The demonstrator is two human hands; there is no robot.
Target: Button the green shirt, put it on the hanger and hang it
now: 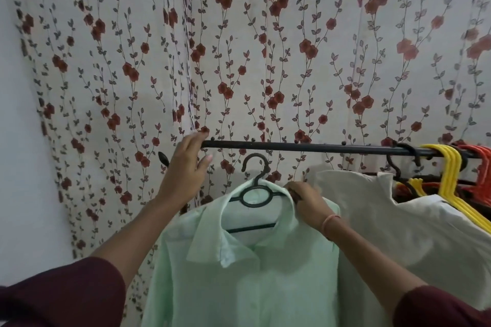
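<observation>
Hanger (252, 228) bearing green shirt (239, 287) — hook just below rail (292, 146); right hand (305, 202) pinches hanger shoulder, left hand (183, 170) rests straight-fingered on rail.

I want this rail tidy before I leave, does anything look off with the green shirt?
One thing: the black hanger has its hook below the rail, not over it, so the green shirt hangs only from the right hand gripping its shoulder. The left hand rests on the rail's end. Nothing looks torn.
</observation>
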